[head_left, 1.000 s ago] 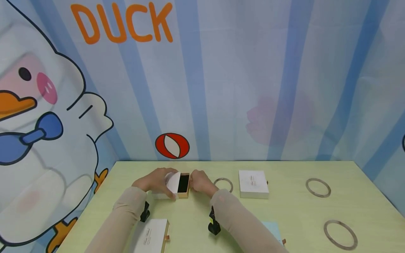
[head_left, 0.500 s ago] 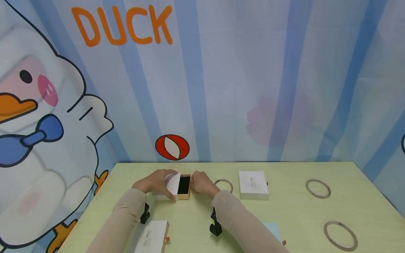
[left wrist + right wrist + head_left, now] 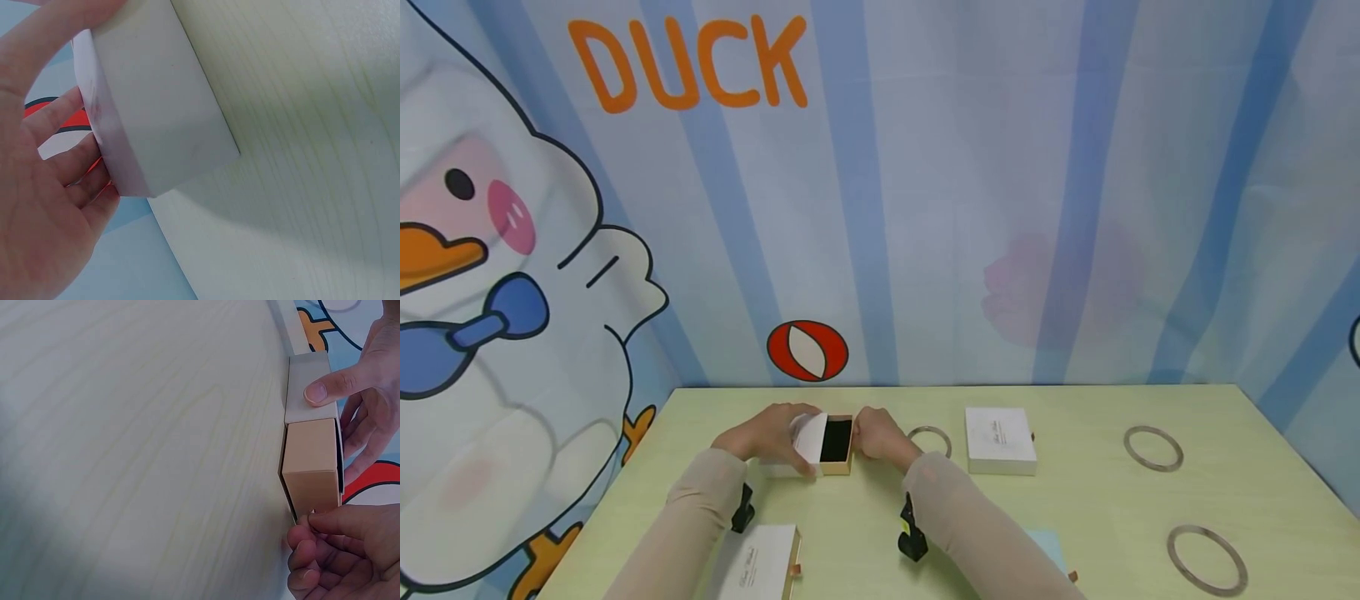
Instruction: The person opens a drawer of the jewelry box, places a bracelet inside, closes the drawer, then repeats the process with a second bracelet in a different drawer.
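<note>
At the back left of the table lies a white slide-out box [image 3: 808, 440], its drawer [image 3: 310, 447] part way out to the right. Black lining shows inside the drawer in the head view, and its outer walls are tan. My left hand [image 3: 769, 435] grips the white sleeve, thumb on the near side and fingers round the far side, as the left wrist view also shows. With thumb and forefinger my right hand [image 3: 344, 550] pinches at the drawer's end; the fingertips mostly hide what is between them. A grey ring-shaped bangle [image 3: 949, 442] lies just right of that hand.
A closed white box [image 3: 1002, 437] with small print stands right of the bangle. Another white box [image 3: 756, 560] lies front left, and a light blue box [image 3: 1049, 548] is partly behind my right sleeve. Two more bangles lie at the right; a striped curtain [image 3: 955, 200] hangs behind the table.
My right hand has shifted slightly to the right, and the drawer stands a little further out of its sleeve. The left hand has kept its place on the box.
</note>
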